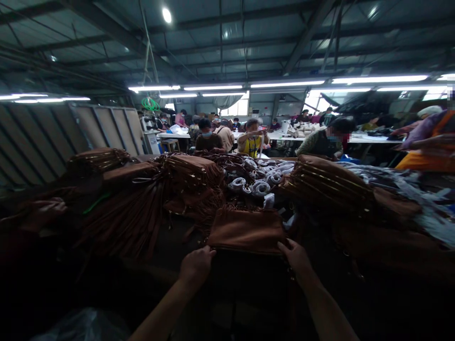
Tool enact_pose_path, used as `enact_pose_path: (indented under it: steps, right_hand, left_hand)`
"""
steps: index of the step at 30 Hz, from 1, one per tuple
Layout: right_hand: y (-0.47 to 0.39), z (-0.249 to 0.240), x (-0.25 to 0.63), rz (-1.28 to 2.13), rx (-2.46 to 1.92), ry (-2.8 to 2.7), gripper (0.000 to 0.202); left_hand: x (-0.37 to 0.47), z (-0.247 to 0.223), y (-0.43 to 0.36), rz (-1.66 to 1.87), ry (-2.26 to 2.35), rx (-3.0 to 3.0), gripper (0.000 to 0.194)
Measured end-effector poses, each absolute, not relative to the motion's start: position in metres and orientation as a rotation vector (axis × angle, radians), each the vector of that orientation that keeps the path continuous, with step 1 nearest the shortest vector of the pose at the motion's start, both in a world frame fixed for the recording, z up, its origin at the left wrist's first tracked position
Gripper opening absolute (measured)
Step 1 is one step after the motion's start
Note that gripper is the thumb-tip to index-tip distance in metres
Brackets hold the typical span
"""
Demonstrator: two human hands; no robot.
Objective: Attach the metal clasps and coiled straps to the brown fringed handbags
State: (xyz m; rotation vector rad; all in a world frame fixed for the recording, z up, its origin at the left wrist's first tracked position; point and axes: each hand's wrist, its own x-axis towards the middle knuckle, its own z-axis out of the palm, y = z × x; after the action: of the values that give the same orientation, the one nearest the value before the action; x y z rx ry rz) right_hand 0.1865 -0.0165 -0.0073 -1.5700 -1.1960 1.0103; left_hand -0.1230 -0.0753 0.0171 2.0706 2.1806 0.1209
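A flat brown bag with a fringe along its far side lies before me on the dark table. My left hand is closed on its near left corner. At the near right corner, my right hand pinches the bag's edge between thumb and fingers. A thin gold-coloured line, perhaps a zip, runs along the near edge. Just beyond the bag are wrapped, coiled straps in pale plastic. Small metal pieces hang by my right wrist, too dark to make out.
Stacks of brown bags stand left and right of the straps. Long brown fringe spreads at left, near another person's hand. Wrapped straps lie at far right. Several people work at white tables beyond.
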Motion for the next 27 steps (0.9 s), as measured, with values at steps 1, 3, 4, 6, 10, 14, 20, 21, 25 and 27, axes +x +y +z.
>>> enact_pose_path:
  steps: [1,3,4,6,10,14,20,21,25,27]
  right_hand:
    - [-0.016,-0.006,0.185,1.01,-1.558,-1.198,0.05]
    - [-0.017,-0.003,0.181,1.015,-1.521,-1.204,0.045]
    - [-0.017,-0.002,0.179,1.017,-1.514,-1.2,0.043]
    - [-0.019,-0.001,0.177,1.024,-1.52,-1.187,0.043]
    - [-0.019,-0.002,0.177,1.054,-1.535,-1.158,0.041]
    - [-0.019,0.001,0.179,1.125,-1.524,-1.183,0.04]
    - [-0.024,0.012,0.184,1.202,-1.519,-1.244,0.049]
    - [-0.027,0.014,0.185,1.241,-1.472,-1.255,0.053]
    - [-0.033,0.018,0.186,1.314,-1.211,-1.246,0.083]
    - [-0.033,0.017,0.18,1.215,-1.202,-1.223,0.092]
  left_hand:
    - [-0.132,0.015,-0.076,0.104,2.193,2.087,0.038]
    - [-0.142,0.013,-0.077,0.07,2.207,2.105,0.037]
    - [-0.144,0.012,-0.077,0.057,2.211,2.109,0.036]
    - [-0.147,0.014,-0.075,0.026,2.222,2.123,0.036]
    - [-0.151,0.03,-0.074,-0.044,2.252,2.104,0.032]
    - [-0.128,0.053,-0.078,0.134,2.409,2.134,0.022]
    - [-0.052,0.054,-0.05,0.635,1.542,2.61,0.048]
    - [-0.045,0.051,-0.041,0.594,1.426,2.624,0.042]
    - [-0.037,0.046,-0.007,0.616,1.414,2.404,0.013]
    - [-0.038,0.051,0.001,0.749,1.448,2.291,0.016]
